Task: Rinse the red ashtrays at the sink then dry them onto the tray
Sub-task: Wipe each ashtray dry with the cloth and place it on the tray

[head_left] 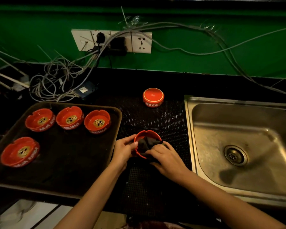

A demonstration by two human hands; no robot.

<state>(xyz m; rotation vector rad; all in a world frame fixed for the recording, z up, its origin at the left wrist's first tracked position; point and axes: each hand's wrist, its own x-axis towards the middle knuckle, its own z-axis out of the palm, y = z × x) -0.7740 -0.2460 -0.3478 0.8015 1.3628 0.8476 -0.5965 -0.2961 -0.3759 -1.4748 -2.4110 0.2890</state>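
My left hand (125,148) grips the left side of a red ashtray (143,134) held over the black mat, thumb on its rim. My right hand (168,157) holds a dark cloth (147,143) and presses it into the ashtray's bowl. Another red ashtray (153,97) stands upside down on the mat behind them. Several red ashtrays sit upright on the dark tray (73,156) at the left: three in the back row (69,118) and one at the front left (20,152). The steel sink (238,146) is at the right.
A black dotted mat (155,116) covers the counter between tray and sink. Tangled grey cables (56,81) and a small box lie behind the tray, under wall sockets (112,41) on the green wall. The sink drain (235,155) shows in the basin.
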